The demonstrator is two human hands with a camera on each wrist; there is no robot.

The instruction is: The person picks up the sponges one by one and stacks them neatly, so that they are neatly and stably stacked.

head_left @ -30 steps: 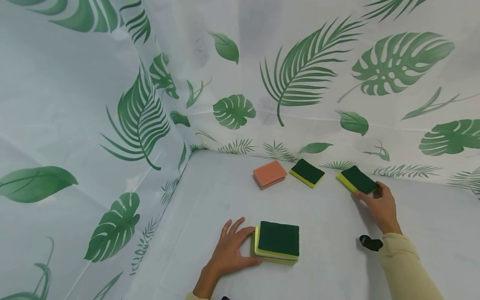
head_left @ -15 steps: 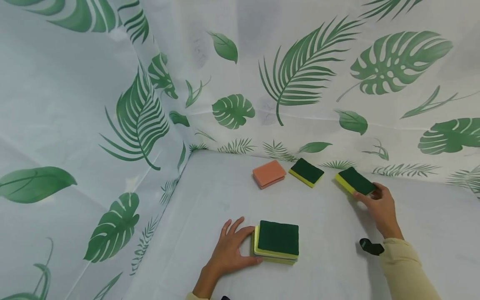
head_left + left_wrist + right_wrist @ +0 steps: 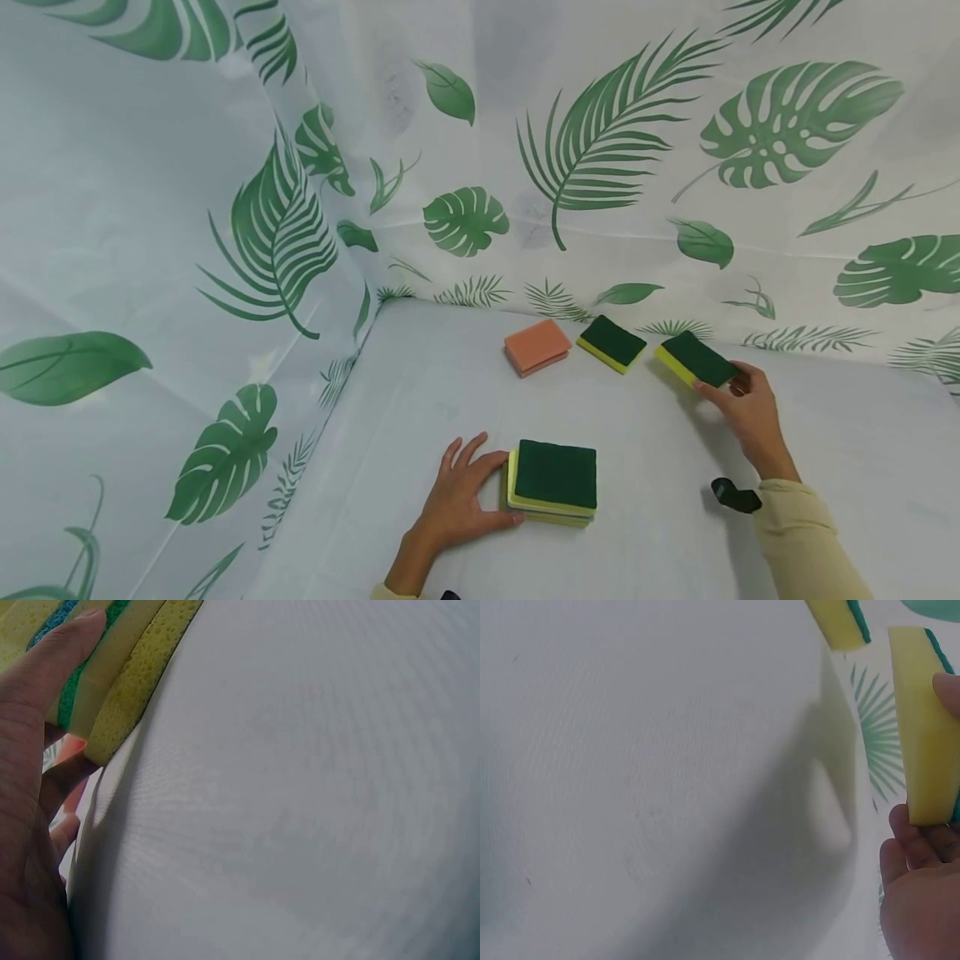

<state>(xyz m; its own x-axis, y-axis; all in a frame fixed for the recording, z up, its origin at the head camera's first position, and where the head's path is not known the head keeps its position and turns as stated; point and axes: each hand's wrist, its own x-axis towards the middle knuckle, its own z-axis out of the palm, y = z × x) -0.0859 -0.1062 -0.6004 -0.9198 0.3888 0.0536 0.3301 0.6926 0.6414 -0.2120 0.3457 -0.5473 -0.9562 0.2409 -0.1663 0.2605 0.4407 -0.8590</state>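
Note:
My right hand (image 3: 752,414) pinches a yellow sponge with a dark green scouring pad (image 3: 697,360) by its near right end. In the right wrist view that sponge (image 3: 922,735) is off the surface, between thumb and fingers. My left hand (image 3: 461,504) holds the left side of a stack of scouring sponges (image 3: 557,475), its thumb along the front and a finger at the back left corner. The stack's top is dark green; the left wrist view shows yellow layers (image 3: 135,690) with green and blue pads between them. The far side is hidden there.
Near the back wall lie an orange sponge block (image 3: 537,346) in what look like two layers and another green-and-yellow sponge (image 3: 612,342). A white sheet with green leaf prints rises behind and at the left. A black device (image 3: 735,495) sits by the right wrist.
My right hand has moved slightly left with its sponge, bringing it nearer the other green-and-yellow one. The left hand and the stack stay where they were.

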